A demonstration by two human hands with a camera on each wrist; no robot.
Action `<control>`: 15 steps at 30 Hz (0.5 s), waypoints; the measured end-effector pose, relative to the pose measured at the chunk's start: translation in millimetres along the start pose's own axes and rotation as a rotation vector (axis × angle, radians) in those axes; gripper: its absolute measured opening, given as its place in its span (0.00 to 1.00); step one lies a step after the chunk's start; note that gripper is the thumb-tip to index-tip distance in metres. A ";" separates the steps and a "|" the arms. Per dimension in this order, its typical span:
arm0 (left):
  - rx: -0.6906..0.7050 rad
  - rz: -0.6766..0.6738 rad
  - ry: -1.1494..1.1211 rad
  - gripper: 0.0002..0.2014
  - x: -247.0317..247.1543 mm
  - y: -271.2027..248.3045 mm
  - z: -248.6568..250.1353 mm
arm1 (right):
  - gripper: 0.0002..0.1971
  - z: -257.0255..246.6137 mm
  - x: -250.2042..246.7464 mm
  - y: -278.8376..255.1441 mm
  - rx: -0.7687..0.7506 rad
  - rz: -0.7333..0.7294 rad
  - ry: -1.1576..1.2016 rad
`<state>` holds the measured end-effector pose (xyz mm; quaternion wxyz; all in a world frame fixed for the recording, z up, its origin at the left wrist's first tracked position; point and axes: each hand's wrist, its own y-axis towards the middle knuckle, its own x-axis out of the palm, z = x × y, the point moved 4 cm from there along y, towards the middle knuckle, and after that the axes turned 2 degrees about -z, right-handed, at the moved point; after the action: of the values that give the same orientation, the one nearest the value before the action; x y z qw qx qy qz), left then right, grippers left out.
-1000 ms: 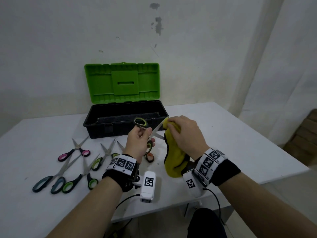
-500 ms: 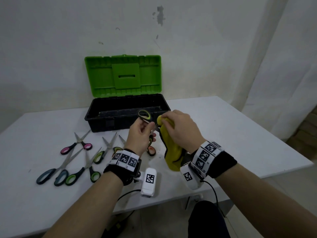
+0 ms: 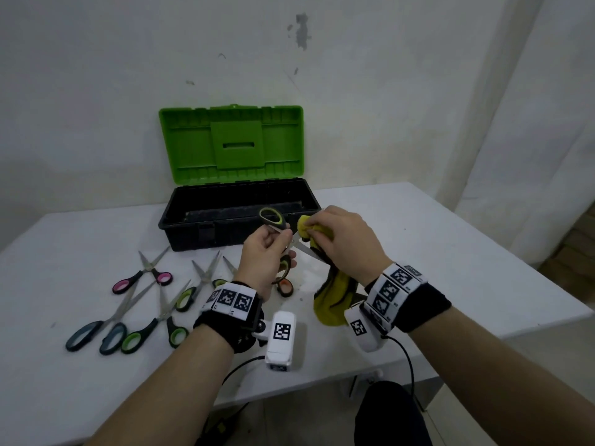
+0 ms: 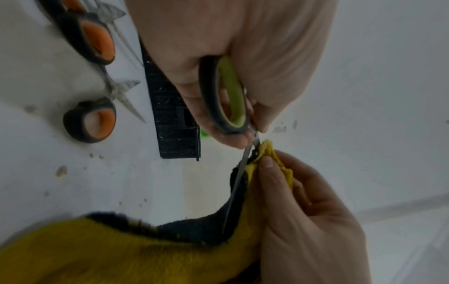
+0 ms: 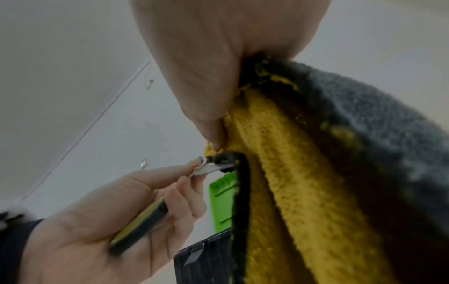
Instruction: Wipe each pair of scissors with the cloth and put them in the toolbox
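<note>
My left hand (image 3: 273, 249) grips a pair of scissors (image 3: 273, 218) with black and yellow-green handles, held above the table in front of the toolbox. In the left wrist view my fingers curl round one handle loop (image 4: 230, 96). My right hand (image 3: 335, 233) pinches a yellow and dark grey cloth (image 3: 333, 297) round a blade (image 4: 239, 176) close to the pivot. The rest of the cloth hangs down toward the table. Behind my hands stands the black toolbox (image 3: 225, 235) with its green lid (image 3: 231, 143) raised. What lies inside the box is too dark to tell.
Several scissors lie on the white table (image 3: 450, 252) left of my hands: a pink-handled pair (image 3: 141, 278), a grey-blue pair (image 3: 93, 333), green-handled pairs (image 3: 151, 329) and an orange-handled pair (image 3: 285, 286) under my left hand. The table's near edge runs below my wrists.
My right hand has slid the cloth along the blade toward the pivot, closer to my left hand. The left hand keeps its grip on the handles.
</note>
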<state>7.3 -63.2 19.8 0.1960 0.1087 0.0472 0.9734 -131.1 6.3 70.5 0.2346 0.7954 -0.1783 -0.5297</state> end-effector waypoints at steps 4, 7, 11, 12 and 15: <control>-0.056 0.019 -0.112 0.08 -0.4 -1.8 2.9 | 0.08 -0.7 -3.5 2.4 0.005 -0.013 -0.020; -0.092 0.062 -0.179 0.14 -2.2 -2.7 4.5 | 0.08 -0.8 -6.0 4.0 0.068 -0.018 -0.045; -0.115 0.111 -0.144 0.14 -7.1 -3.0 1.3 | 0.10 9.9 -21.0 7.1 0.268 0.017 -0.083; -0.113 0.123 -0.133 0.14 -8.4 -3.0 0.5 | 0.10 9.7 -26.6 6.7 0.289 0.023 -0.077; -0.117 0.166 -0.127 0.14 -11.3 -3.8 0.6 | 0.10 -4.2 -40.8 2.6 0.274 0.026 -0.049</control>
<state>19.0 -64.2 17.7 0.1233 0.1621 -0.0313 0.9785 -142.6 26.6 104.3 0.1261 0.8044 -0.2650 -0.5165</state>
